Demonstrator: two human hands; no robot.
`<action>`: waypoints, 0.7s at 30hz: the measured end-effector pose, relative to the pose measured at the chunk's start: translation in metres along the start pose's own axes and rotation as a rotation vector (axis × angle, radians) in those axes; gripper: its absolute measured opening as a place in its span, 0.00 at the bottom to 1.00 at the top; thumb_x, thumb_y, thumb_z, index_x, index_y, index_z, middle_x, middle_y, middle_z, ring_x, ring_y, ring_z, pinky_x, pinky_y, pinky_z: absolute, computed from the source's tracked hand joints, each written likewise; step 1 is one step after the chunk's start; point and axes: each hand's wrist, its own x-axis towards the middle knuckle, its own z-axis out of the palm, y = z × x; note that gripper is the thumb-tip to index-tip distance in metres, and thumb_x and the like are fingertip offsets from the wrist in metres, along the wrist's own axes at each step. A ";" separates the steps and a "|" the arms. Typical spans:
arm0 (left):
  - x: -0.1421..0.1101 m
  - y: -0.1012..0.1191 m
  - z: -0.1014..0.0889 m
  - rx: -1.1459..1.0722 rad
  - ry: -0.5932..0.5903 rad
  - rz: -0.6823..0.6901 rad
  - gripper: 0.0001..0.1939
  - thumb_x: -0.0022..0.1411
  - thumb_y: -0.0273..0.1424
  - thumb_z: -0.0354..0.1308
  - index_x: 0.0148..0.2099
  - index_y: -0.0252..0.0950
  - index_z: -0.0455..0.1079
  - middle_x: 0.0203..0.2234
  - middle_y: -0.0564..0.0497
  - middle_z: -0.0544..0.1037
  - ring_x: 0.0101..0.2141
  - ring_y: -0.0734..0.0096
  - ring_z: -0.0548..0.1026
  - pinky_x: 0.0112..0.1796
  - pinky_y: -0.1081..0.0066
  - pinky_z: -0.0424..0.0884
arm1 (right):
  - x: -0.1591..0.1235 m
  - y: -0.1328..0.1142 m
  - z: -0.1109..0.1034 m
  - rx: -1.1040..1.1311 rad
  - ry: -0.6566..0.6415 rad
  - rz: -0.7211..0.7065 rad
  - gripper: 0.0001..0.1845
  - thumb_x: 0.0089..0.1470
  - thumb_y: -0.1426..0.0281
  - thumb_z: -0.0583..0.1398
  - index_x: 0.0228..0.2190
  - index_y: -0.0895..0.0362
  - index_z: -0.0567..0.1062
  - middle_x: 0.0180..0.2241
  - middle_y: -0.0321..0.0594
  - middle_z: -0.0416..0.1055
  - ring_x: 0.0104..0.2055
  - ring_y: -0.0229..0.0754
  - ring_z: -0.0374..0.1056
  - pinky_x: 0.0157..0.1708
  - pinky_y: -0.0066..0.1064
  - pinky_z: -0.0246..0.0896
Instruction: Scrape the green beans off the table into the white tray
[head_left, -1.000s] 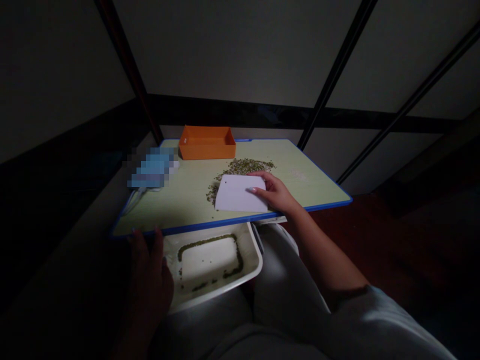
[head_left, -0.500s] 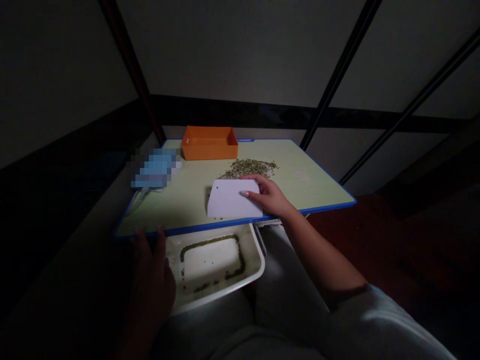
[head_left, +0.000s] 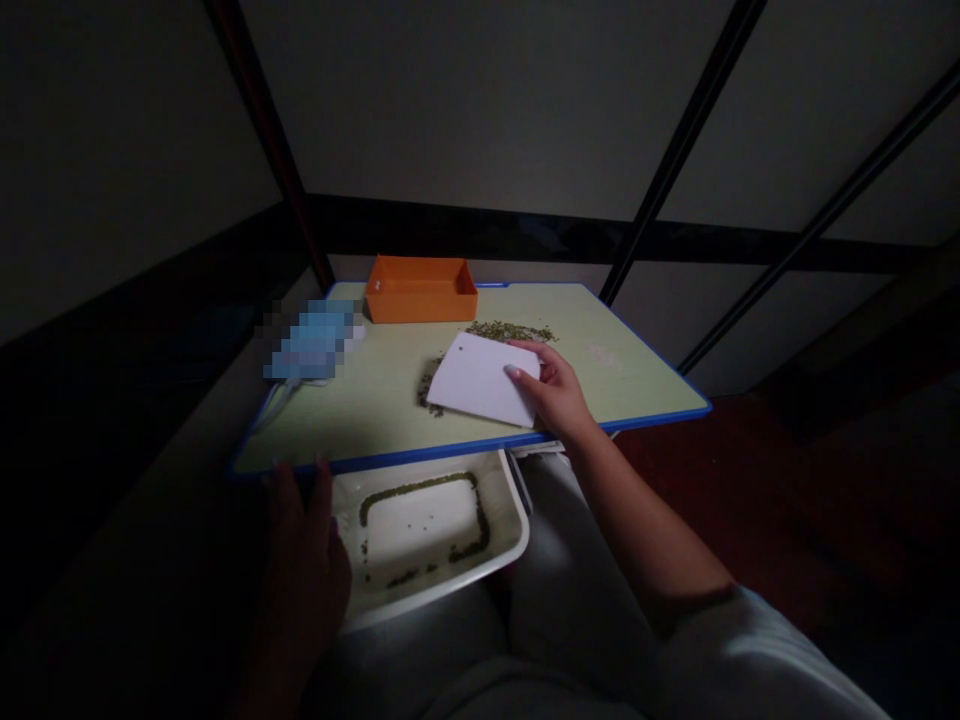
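My right hand [head_left: 553, 392] grips a white plastic scraper card [head_left: 481, 379] by its right edge, tilted over the pale green tabletop [head_left: 360, 400]. Small green beans [head_left: 510, 330] lie scattered behind the card, and a few sit at its left edge [head_left: 429, 385]. My left hand [head_left: 304, 555] holds the left rim of a white tray [head_left: 501, 545] that sits on my lap just below the table's blue front edge. Green beans line the tray's inner groove [head_left: 409, 487].
An orange open box [head_left: 420, 288] stands at the back of the table. A blurred blue object [head_left: 311, 342] with a white cable lies at the left. Dark metal bars cross behind the table. The room is dim.
The card first slid toward the table's front edge with beans, then moved back toward the pile and tilted. My left hand and the tray stayed put.
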 end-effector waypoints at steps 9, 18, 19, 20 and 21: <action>0.000 -0.001 0.000 -0.006 -0.001 0.006 0.35 0.60 0.27 0.45 0.67 0.42 0.39 0.69 0.39 0.34 0.67 0.51 0.37 0.63 0.46 0.50 | 0.003 0.006 -0.004 -0.094 0.196 -0.093 0.18 0.47 0.62 0.64 0.41 0.52 0.71 0.42 0.41 0.72 0.42 0.45 0.67 0.42 0.37 0.64; -0.001 0.000 0.001 -0.026 -0.003 -0.020 0.37 0.58 0.25 0.47 0.67 0.45 0.38 0.69 0.44 0.33 0.67 0.52 0.36 0.63 0.46 0.48 | -0.004 -0.001 0.001 -0.190 0.033 -0.155 0.17 0.50 0.62 0.63 0.43 0.51 0.71 0.46 0.42 0.71 0.47 0.46 0.66 0.46 0.39 0.63; -0.001 0.000 0.001 -0.027 -0.002 -0.023 0.38 0.58 0.25 0.47 0.67 0.45 0.37 0.69 0.44 0.33 0.67 0.52 0.36 0.63 0.45 0.48 | -0.004 -0.001 0.001 -0.188 0.027 -0.146 0.18 0.50 0.62 0.63 0.43 0.51 0.71 0.47 0.42 0.71 0.47 0.46 0.66 0.45 0.39 0.63; 0.000 0.000 0.001 -0.027 -0.001 -0.024 0.38 0.58 0.25 0.47 0.67 0.45 0.37 0.69 0.44 0.33 0.67 0.51 0.36 0.63 0.45 0.48 | -0.004 -0.001 0.001 -0.185 0.023 -0.135 0.18 0.50 0.62 0.63 0.43 0.51 0.71 0.47 0.43 0.71 0.47 0.46 0.66 0.45 0.39 0.63; 0.000 0.000 0.001 -0.028 0.000 -0.024 0.38 0.58 0.25 0.48 0.67 0.45 0.38 0.69 0.45 0.33 0.67 0.51 0.36 0.63 0.45 0.48 | -0.004 -0.001 0.001 -0.183 0.020 -0.126 0.17 0.50 0.62 0.63 0.43 0.51 0.72 0.46 0.42 0.71 0.46 0.46 0.66 0.45 0.39 0.64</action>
